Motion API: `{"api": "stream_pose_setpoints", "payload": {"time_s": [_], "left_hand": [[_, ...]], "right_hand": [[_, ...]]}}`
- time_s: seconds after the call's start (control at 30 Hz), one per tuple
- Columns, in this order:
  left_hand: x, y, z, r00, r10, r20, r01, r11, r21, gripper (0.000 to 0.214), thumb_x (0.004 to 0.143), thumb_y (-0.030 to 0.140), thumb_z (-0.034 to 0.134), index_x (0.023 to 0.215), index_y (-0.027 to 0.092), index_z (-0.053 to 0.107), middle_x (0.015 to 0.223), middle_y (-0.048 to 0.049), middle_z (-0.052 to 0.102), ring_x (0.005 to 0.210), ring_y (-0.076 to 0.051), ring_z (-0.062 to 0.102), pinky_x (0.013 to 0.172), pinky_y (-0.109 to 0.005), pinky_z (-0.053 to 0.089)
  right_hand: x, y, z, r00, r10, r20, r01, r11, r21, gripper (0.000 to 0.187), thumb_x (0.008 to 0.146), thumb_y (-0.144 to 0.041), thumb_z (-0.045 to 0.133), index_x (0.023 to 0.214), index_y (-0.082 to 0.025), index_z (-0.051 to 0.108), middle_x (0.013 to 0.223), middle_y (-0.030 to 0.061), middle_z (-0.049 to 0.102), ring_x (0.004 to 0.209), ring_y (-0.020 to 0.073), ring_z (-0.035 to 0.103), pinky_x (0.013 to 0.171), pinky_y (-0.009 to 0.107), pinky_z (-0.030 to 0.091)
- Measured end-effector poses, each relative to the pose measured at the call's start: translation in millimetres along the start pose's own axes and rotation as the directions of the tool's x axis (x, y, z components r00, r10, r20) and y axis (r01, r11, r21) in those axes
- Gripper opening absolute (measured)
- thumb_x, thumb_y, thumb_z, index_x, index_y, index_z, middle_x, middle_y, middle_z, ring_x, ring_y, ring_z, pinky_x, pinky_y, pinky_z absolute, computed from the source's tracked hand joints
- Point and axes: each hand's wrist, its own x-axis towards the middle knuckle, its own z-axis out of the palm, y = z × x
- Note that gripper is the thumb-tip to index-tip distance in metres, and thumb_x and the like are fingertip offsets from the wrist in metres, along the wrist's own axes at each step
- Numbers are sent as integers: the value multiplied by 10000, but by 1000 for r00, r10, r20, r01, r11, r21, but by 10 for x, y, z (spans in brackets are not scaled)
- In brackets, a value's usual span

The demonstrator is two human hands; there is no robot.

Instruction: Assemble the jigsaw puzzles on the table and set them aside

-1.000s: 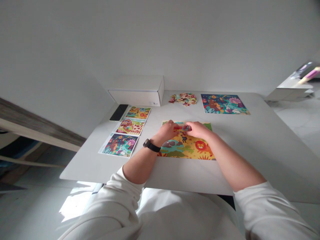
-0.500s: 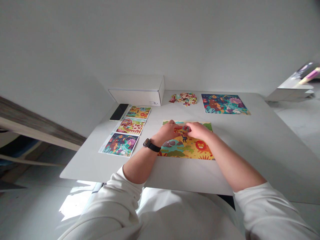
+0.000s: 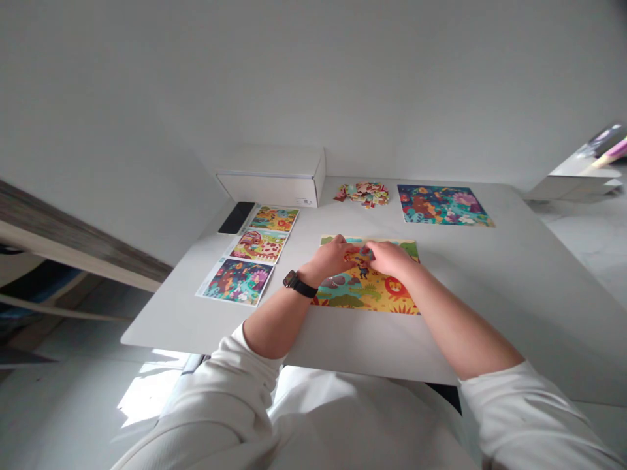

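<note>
My left hand [image 3: 330,257], with a black watch [image 3: 298,284] on its wrist, and my right hand [image 3: 388,257] meet over the upper middle of a colourful jigsaw puzzle [image 3: 367,290] with a lion and a hippo. Both hands have their fingers curled and pinched on a small puzzle piece [image 3: 361,251] between them, held close to the puzzle's surface. The part of the puzzle under the hands is hidden.
A white table [image 3: 499,287] carries a heap of loose puzzle pieces [image 3: 363,193], a finished blue puzzle [image 3: 442,205], a white box [image 3: 277,177], a black phone [image 3: 236,217] and three picture cards [image 3: 255,253]. A white shelf [image 3: 573,179] stands at the right.
The hands have stayed together over the puzzle; the fingers shifted slightly around the piece, which showed red earlier. The view has drifted a little.
</note>
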Motion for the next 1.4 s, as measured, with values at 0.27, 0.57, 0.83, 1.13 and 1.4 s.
{"api": "stream_pose_setpoints", "payload": {"time_s": [0.27, 0.57, 0.83, 1.13, 1.4], "left_hand": [[-7, 26, -54, 1000, 26, 17, -26, 1000, 12, 442, 949, 416, 779, 1380, 319, 766, 1234, -92, 670, 1066, -231, 699, 917, -309, 535], [-29, 97, -32, 1000, -18, -1, 18, 997, 81, 479, 942, 553, 786, 1366, 330, 767, 1297, -120, 667, 1202, -320, 647, 1065, -434, 501], [-38, 107, 12, 1000, -9, 21, 7, 996, 94, 500, 954, 445, 758, 1426, 286, 716, 1506, -124, 622, 1349, -332, 610, 1149, -452, 471], [-237, -127, -137, 986, 168, 26, -169, 981, 93, 614, 961, 490, 759, 1530, 293, 636, 1586, -138, 598, 1456, -338, 569, 1252, -507, 423], [-834, -421, -194, 965, 249, 78, -256, 961, 108, 682, 899, 539, 803, 1534, 347, 643, 1707, -111, 502, 1583, -369, 453, 1328, -567, 356]], "right_hand": [[23, 24, 17, 1000, -6, 8, 6, 1000, 11, 388, 946, -234, 688, 1334, -229, 705, 1207, 119, 820, 1097, 309, 765, 876, 375, 540], [-39, -31, -56, 1000, 11, 21, -11, 1000, 2, 369, 969, -249, 691, 1338, -237, 701, 1249, 131, 816, 1110, 307, 768, 864, 360, 533], [-58, -49, 13, 1000, -9, -19, 7, 998, -57, 341, 964, -230, 692, 1304, -216, 717, 1240, 159, 813, 1101, 309, 771, 876, 356, 539], [-498, 164, 67, 977, -128, -169, 136, 990, 36, 303, 1046, -299, 669, 1331, -246, 756, 1279, 111, 753, 1205, 258, 706, 1065, 361, 512], [-1098, 322, 422, 985, -2, -174, 9, 999, 41, 449, 997, -390, 756, 1424, -259, 714, 1503, 145, 642, 1394, 333, 601, 1159, 477, 486]]}}
